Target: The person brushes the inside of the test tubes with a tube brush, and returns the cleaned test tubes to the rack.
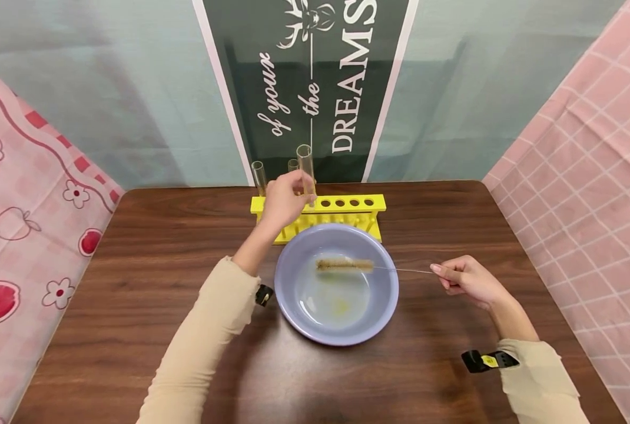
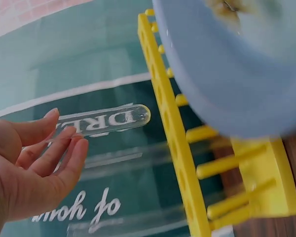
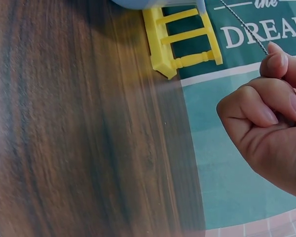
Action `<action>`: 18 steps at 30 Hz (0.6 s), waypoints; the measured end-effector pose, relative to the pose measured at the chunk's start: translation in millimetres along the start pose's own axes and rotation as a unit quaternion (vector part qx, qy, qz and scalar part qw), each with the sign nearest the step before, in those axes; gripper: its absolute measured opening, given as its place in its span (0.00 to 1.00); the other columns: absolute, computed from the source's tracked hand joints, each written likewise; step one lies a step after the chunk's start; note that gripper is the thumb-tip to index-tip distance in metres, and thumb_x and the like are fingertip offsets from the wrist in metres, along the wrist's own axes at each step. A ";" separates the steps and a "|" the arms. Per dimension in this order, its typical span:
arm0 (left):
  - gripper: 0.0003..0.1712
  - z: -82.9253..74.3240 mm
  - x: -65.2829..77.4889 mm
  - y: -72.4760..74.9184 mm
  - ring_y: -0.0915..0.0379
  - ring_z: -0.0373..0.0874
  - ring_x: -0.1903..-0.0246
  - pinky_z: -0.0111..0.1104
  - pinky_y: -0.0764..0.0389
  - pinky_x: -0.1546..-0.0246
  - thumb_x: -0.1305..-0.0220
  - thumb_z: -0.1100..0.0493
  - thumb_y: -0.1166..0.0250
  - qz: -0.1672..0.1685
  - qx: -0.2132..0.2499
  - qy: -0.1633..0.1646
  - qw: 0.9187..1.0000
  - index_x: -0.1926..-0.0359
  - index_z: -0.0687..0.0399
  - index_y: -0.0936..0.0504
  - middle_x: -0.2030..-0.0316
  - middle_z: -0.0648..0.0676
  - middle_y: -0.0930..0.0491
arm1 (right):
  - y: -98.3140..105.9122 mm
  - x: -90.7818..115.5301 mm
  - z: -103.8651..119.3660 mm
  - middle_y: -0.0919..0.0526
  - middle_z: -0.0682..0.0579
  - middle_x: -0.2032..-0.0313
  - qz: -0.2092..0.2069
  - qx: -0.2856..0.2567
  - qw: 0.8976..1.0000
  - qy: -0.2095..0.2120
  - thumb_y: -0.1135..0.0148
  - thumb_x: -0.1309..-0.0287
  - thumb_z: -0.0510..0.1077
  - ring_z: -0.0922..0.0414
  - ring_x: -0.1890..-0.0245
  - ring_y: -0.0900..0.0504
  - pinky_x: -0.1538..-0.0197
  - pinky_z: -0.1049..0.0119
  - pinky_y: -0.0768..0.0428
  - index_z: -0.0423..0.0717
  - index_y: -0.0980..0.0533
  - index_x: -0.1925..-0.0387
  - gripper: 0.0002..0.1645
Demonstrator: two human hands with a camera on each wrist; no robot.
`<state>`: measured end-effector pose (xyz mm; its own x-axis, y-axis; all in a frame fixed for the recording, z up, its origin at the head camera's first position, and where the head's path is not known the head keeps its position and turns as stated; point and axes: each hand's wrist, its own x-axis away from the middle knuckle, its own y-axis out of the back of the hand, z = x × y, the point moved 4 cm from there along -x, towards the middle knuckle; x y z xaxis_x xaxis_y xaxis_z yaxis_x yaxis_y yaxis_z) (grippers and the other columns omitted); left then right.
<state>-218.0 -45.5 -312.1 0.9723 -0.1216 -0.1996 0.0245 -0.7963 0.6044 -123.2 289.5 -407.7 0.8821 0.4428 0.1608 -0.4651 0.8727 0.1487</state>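
Note:
A clear glass test tube (image 1: 305, 156) is pinched between the thumb and fingers of my left hand (image 1: 285, 200), above the yellow test tube rack (image 1: 378, 204). In the left wrist view, the rounded bottom of the test tube (image 2: 133, 116) points at the rack's row of holes, just short of it. My right hand (image 1: 471, 280) pinches the thin twisted-wire handle of a test tube brush (image 1: 345, 265), its other fingers curled in. The brush's brown bristles hang over the lavender basin (image 1: 285, 312), which holds cloudy liquid with a yellowish patch.
Two more test tubes stand at the rack's left part, one at the end (image 1: 258, 175) and another (image 1: 293, 165) partly behind my left hand. The basin sits right in front of the rack on the dark wooden table (image 1: 177, 235). Patterned cloths hang behind and at both sides.

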 end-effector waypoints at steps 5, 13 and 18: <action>0.05 -3.7 -15.5 -21.7 0.28 0.48 0.65 0.39 0.28 0.63 0.46 0.64 0.34 -0.001 -0.012 0.019 1.000 0.68 0.56 0.22 0.65 0.53 0.20 | -5.3 0.8 -1.7 0.42 0.52 0.89 0.005 0.001 1.000 0.003 0.54 0.36 0.34 0.55 0.88 0.53 0.87 0.61 0.54 0.31 0.38 0.87 0.23; 0.05 -0.5 -32.2 -39.1 0.29 0.49 0.67 0.37 0.29 0.65 0.45 0.63 0.35 0.005 -0.055 0.024 0.998 0.68 0.58 0.23 0.76 0.54 0.27 | -7.9 0.8 -6.0 0.45 0.47 0.89 0.009 -0.008 1.000 0.004 0.55 0.36 0.33 0.56 0.89 0.53 0.87 0.60 0.54 0.30 0.39 0.88 0.23; 0.06 8.8 -36.6 -52.1 0.27 0.50 0.63 0.37 0.27 0.61 0.42 0.62 0.37 0.042 -0.078 0.047 0.995 0.64 0.60 0.24 0.74 0.55 0.26 | -9.4 -0.4 -6.4 0.43 0.49 0.89 0.013 -0.011 1.000 0.009 0.55 0.35 0.34 0.56 0.89 0.53 0.87 0.61 0.54 0.31 0.38 0.87 0.23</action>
<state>-256.9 -4.7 -343.0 0.9898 -0.1216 -0.0739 -0.0294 -0.6827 0.7301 -118.7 282.4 -415.3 0.8713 0.4682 0.1469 -0.4858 0.8654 0.1227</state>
